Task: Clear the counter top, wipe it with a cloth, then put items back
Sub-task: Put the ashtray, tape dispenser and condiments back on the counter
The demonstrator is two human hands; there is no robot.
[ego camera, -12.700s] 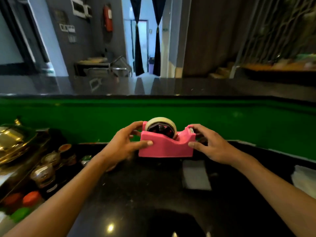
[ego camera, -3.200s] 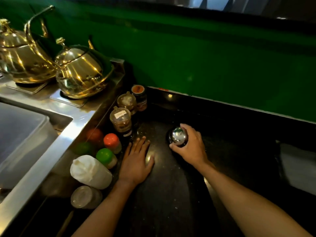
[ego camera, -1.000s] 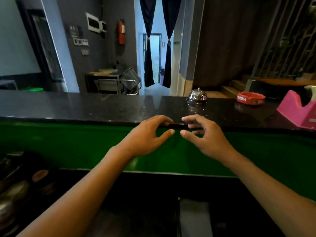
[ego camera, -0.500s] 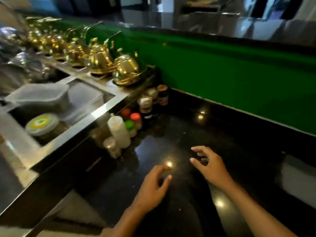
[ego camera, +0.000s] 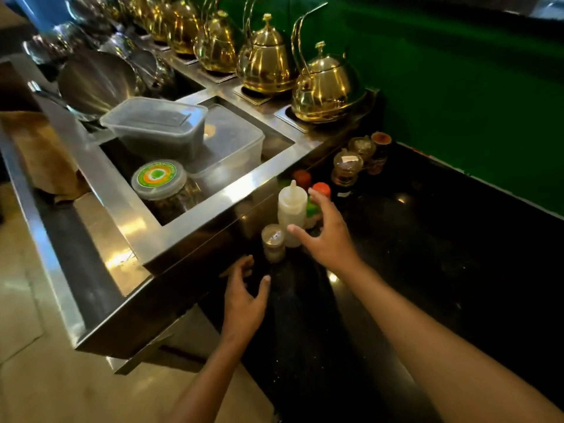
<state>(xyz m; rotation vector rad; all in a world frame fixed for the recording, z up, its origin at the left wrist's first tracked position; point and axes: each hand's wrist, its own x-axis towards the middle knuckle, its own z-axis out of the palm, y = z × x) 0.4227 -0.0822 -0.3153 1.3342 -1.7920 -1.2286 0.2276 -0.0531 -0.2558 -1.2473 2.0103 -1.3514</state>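
- Head view, far to the left of my hands: a steel unit point(ego camera: 189, 221) with a sunken well holding two clear tubs point(ego camera: 158, 129) and a jar with a green-and-orange lid point(ego camera: 157, 177).
- Beyond my hands, along the back of the unit: a row of brass kettles point(ego camera: 326, 83) against the green wall point(ego camera: 457, 87).
- My left hand point(ego camera: 244, 300) hovers over the near edge of the black counter point(ego camera: 427, 270), fingers spread and curled, grasping nothing.
- Just past its fingertips stands a small shaker point(ego camera: 273, 242) with a metal top, not touched.
- Right behind the shaker is a white squeeze bottle point(ego camera: 291, 209), upright, its nozzle up.
- My right hand point(ego camera: 328, 236) is open beside the bottle, thumb near its base and fingers arched past its right side; I cannot tell whether they touch it.
- Behind my right hand: small bottles with a green cap point(ego camera: 311, 209) and orange caps point(ego camera: 320, 189), partly hidden by my fingers.
- Farther beyond, toward the wall: glass spice jars point(ego camera: 346, 167) in a line, close to the unit's side.
- To the right of both hands the counter is dark and glossy with light spots.
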